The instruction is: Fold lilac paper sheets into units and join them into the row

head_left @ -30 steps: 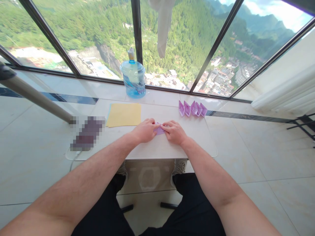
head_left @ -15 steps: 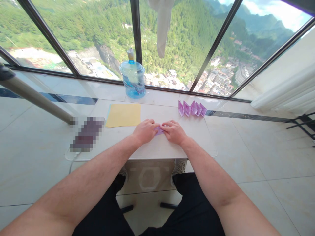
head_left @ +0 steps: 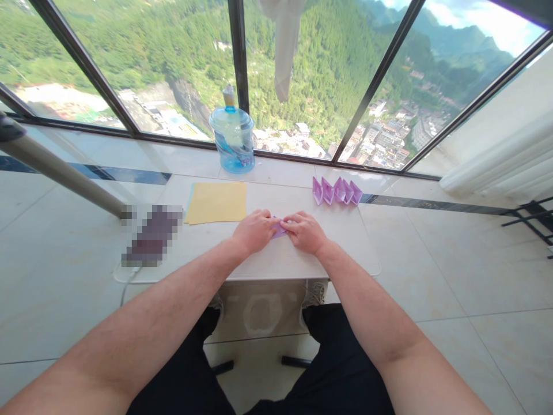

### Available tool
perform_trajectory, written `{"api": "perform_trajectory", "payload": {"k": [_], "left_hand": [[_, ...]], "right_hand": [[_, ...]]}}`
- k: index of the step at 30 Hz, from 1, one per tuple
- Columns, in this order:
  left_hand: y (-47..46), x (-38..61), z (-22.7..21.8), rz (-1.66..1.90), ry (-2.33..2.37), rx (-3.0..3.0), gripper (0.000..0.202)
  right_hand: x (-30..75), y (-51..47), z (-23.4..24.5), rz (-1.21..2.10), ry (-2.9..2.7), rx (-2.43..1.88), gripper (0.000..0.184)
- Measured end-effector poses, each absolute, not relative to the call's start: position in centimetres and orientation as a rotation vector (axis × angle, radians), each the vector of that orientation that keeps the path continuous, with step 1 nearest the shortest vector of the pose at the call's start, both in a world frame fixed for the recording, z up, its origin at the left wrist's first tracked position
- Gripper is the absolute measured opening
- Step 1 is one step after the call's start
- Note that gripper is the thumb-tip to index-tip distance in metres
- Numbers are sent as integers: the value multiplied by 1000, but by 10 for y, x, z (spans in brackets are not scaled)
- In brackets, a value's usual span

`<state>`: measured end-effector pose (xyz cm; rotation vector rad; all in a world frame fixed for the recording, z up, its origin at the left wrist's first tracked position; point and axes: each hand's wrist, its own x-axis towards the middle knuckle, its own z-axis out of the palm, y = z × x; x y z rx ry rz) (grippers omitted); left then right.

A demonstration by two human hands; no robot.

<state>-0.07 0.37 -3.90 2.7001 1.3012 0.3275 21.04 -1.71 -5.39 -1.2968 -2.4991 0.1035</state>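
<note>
Head view: almost nothing has shifted; the left hand [head_left: 254, 232] and right hand [head_left: 306, 233] still pinch the purple paper [head_left: 279, 230] between their fingers, folding apparently unfinished.

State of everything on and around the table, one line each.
Purple paper: partly covered by the hands, fold stage unclear
Left hand: holding the purple paper
Right hand: holding the purple paper
Folded purple pieces: folded, lined up in a row
Yellow sheets: flat, unfolded, stacked
Blue jug: upright
Dark object: pixelated, on/off unreadable
</note>
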Motion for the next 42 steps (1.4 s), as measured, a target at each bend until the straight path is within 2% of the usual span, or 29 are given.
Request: {"api": "perform_trajectory", "payload": {"k": [28,35,42], "left_hand": [[-2,3,-32,214,1240,2878,32],[-4,3,-28,157,1247,2915,32],[-7,3,-25,145,1283,2898,32]], "right_hand": [[210,-18,-49,122,-2533,-1323,38],[225,-20,-49,89,-2510,-1288,29],[245,-25,-54,87,-2472,-1365,40]]}}
